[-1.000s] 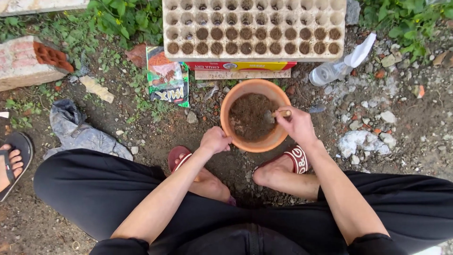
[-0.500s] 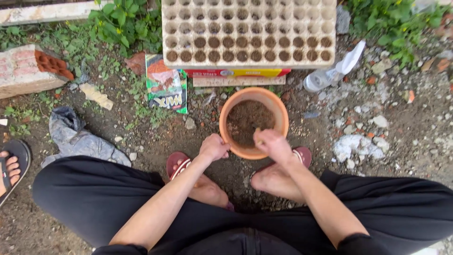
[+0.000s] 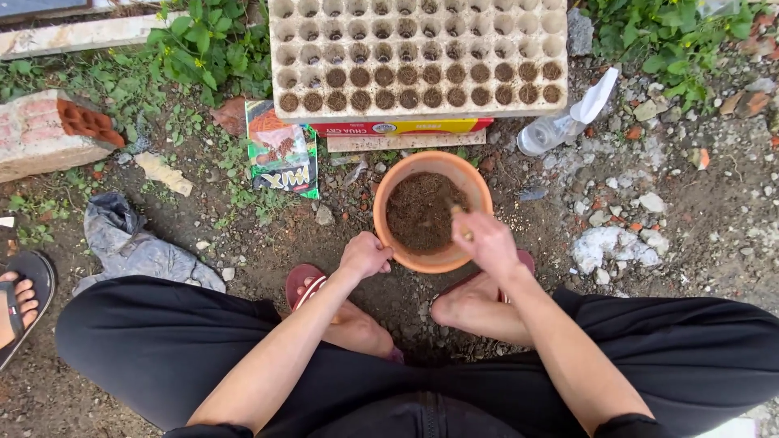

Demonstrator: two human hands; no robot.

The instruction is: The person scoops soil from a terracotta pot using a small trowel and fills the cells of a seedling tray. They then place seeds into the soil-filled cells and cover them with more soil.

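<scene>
An orange plastic bowl [image 3: 394, 175] of dark soil [image 3: 418, 215] sits on the ground between my feet. My left hand [image 3: 365, 255] is closed and rests against the bowl's near left rim. My right hand [image 3: 485, 239] is over the bowl's near right edge, shut on a small stick-like tool [image 3: 459, 217] whose tip pokes into the soil. Beyond the bowl lies a pale seedling tray [image 3: 418, 53] with several cells filled with soil in its nearer rows and bare cells farther back.
A green and orange packet [image 3: 282, 152] lies left of the bowl, a clear spray bottle [image 3: 560, 122] to its right. A brick [image 3: 49, 134], a grey bag [image 3: 130, 247] and another person's sandalled foot [image 3: 18, 296] are at left. Stones and weeds surround.
My right hand moved from the bowl's far right rim toward its near edge, stirring the soil. The view shifted slightly; my left hand stayed at the rim.
</scene>
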